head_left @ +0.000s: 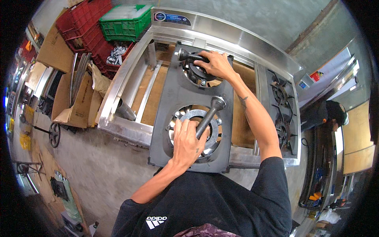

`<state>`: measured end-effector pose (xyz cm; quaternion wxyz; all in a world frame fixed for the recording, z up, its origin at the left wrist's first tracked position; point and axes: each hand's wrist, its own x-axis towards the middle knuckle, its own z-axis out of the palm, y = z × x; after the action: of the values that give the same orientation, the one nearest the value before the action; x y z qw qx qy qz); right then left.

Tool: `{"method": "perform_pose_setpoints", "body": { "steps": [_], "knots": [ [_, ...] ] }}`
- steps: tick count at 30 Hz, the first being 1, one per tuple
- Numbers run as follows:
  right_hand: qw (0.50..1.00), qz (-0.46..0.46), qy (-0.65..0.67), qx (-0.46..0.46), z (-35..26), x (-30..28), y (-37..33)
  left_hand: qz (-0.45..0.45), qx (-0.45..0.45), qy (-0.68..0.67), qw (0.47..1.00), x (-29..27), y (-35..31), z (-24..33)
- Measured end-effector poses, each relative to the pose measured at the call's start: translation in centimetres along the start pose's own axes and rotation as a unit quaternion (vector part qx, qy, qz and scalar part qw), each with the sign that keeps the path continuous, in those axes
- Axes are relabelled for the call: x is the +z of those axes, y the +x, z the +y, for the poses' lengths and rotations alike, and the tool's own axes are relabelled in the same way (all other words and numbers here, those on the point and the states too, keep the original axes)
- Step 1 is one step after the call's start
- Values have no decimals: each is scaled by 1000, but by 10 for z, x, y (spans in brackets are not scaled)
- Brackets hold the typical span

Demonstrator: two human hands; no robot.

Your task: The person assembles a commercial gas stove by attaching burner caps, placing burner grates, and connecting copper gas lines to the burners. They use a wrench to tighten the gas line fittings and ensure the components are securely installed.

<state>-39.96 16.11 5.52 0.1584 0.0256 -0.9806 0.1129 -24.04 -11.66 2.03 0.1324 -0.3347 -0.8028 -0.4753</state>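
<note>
A dark grey cooktop panel [165,118] with two round openings lies across the steel stove frame [130,130]. My left hand [187,140] is closed on the ring of the near gas burner [209,118], its thumb beside the black mixing tube. That tube points up and right to a wider end. At the far opening my right hand [218,64] grips another black gas burner [189,56], whose tube points left. My fingers and palm cover part of both burners. Small metal brackets [203,83] line the openings.
Black pan supports [281,96] sit on the stove's right section. Left of the frame stand an open cardboard box [75,102] with metal strips, red crates [81,25] and a green crate [124,23]. At far right, a person in dark clothes [329,112] bends near a bench.
</note>
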Motion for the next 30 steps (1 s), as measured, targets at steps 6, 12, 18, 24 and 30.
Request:
{"method": "perform_pose_setpoints", "body": {
  "steps": [6, 12, 18, 24, 30],
  "knots": [
    [999, -42, 28, 15, 5, -1, 0, -18, 3, 11, 1000, -4, 2, 0],
    [989, 126, 59, 49, 15, -45, -24, -28, 7, 38, 999, -7, 2, 2],
    [983, 169, 61, 31, -1, -102, -124, -62, 5, 93, 994, -11, 2, 8],
    [960, 102, 262, 12, -56, -92, -264, -84, 21, 160, 983, -16, 3, 13],
    [856, 34, 504, 109, -80, -100, -408, -42, 17, 256, 965, -18, 4, 30]
  ]
}}
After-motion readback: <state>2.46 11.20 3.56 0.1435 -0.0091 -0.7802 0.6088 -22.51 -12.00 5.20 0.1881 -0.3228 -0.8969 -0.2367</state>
